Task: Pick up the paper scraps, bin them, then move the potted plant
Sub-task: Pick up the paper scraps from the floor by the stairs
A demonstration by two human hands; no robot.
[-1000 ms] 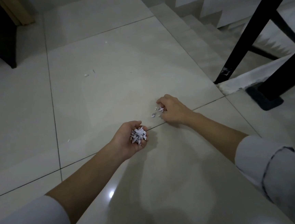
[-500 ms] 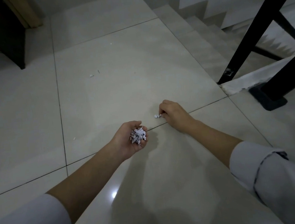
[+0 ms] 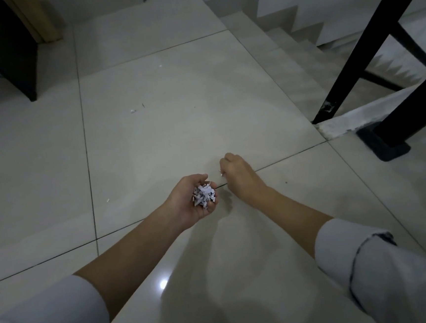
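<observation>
My left hand [image 3: 188, 203] is cupped palm up over the pale tiled floor and holds a heap of small white paper scraps [image 3: 204, 195]. Just to its right, my right hand [image 3: 236, 172] has its fingers pinched together, with a tiny white scrap [image 3: 220, 172] showing at the fingertips. Loose scraps still lie on the tiles: one [image 3: 133, 111] farther out to the left, one [image 3: 108, 200] left of my left hand, and a speck [image 3: 160, 66] far ahead. No bin and no potted plant are in view.
Stairs [image 3: 283, 60] drop away at the right of the landing. A black metal railing [image 3: 366, 45] with a base plate [image 3: 385, 146] stands at the right. Dark furniture [image 3: 4, 50] and a wooden frame [image 3: 39, 19] occupy the far left corner.
My right hand picked the last scraps off the tile near the grout line, lifted, and moved left toward my left hand. The left hand stayed cupped and still.
</observation>
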